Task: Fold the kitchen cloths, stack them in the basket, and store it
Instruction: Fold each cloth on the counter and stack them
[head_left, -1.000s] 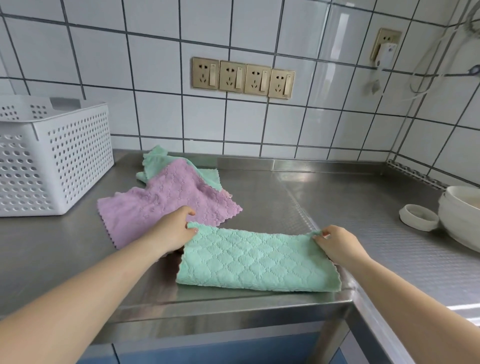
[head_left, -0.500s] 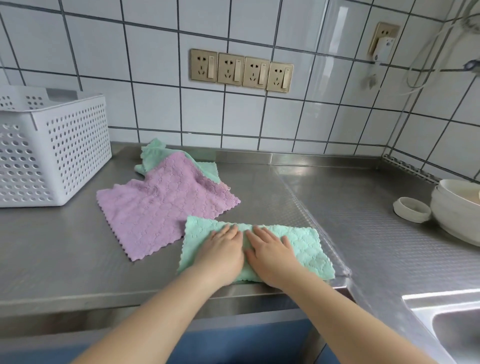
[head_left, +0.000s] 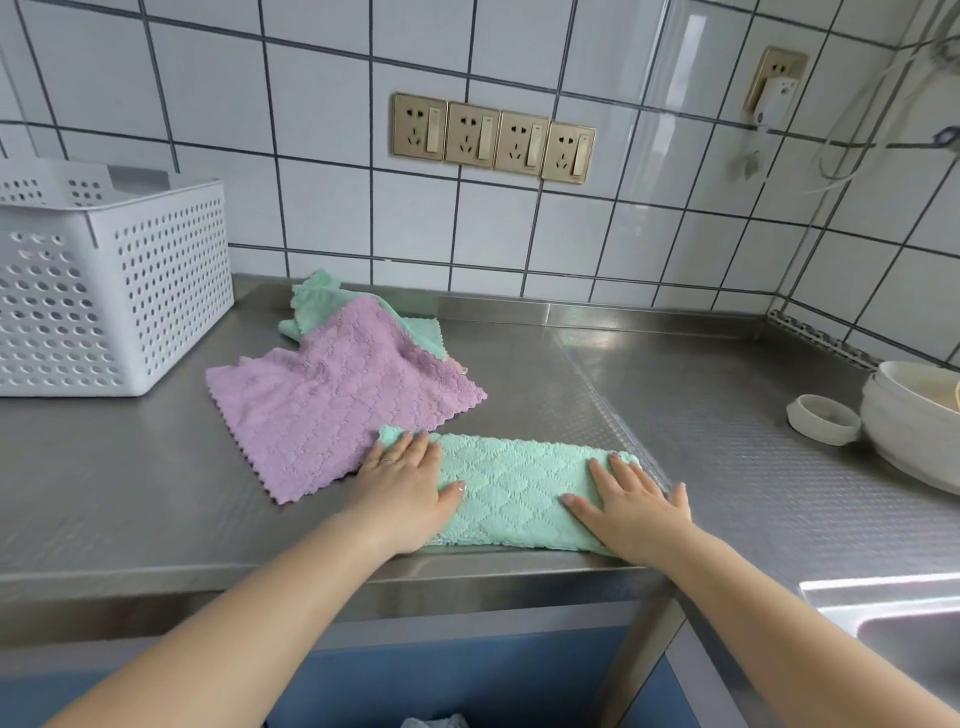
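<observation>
**Green cloth pressed flat on the bench, basket waiting**

Both hands lie flat, fingers straight, on a folded green cloth at the front edge of the steel bench — the left hand on its left end, the right hand on its right end, well apart, neither one gripping. The cloth looks light, soft and limp, with a quilted fleecy surface; it should bend wherever it is taken and is unlikely to slip on the steel. For a further fold, a pinch at the two corners of one short end would likely serve best — a hold in the middle would let the ends sag.

Just beside it, touching its far left corner, a purple cloth lies spread and unfolded, partly covering a second green cloth crumpled near the tiled wall.

The white perforated basket stands at the left of the bench, apart from the cloths; what its inside holds cannot be told from this angle. At the far right, stacked white bowls sit beside a small white cup; the top bowl's contents are unclear.
</observation>
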